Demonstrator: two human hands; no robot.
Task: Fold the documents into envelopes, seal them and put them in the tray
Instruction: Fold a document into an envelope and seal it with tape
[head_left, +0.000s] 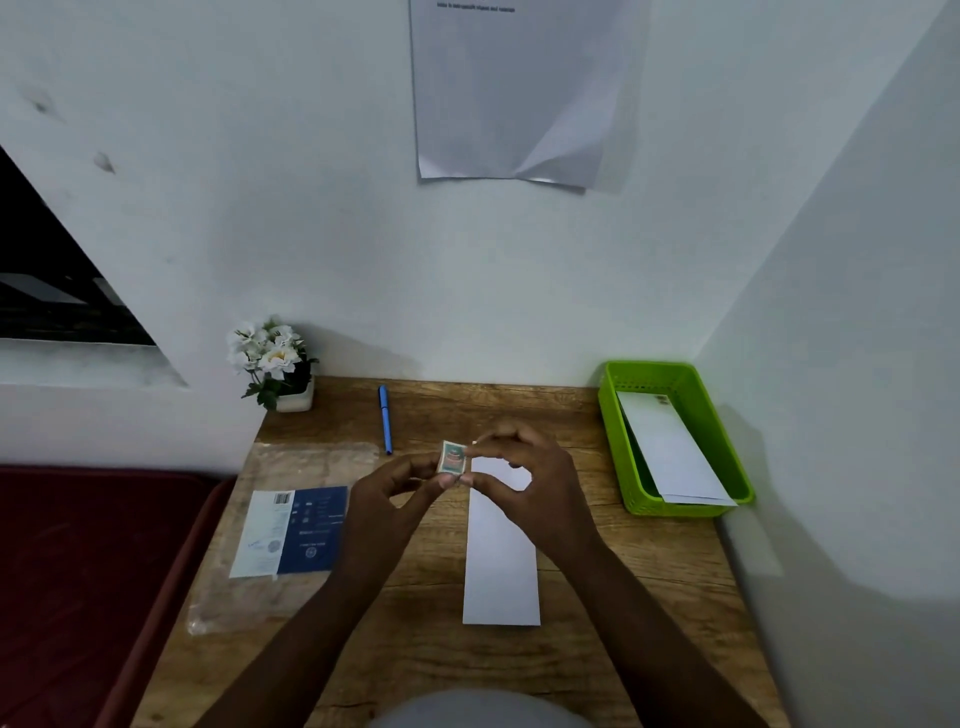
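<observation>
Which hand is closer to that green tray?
Right. The right hand is nearer the green tray, just left of it; the left hand lies farther left, beyond the stamp.

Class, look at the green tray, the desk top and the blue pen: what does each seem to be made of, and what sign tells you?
Green tray: likely moulded plastic, uniform bright colour, perforated wall.
Desk top: wood or wood-look laminate, matt; brown grain streaks show.
Blue pen: probably plastic, smooth; too small to confirm.

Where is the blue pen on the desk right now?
The blue pen lies near the desk's back edge, left of centre, between the flower pot and the hands.
</observation>
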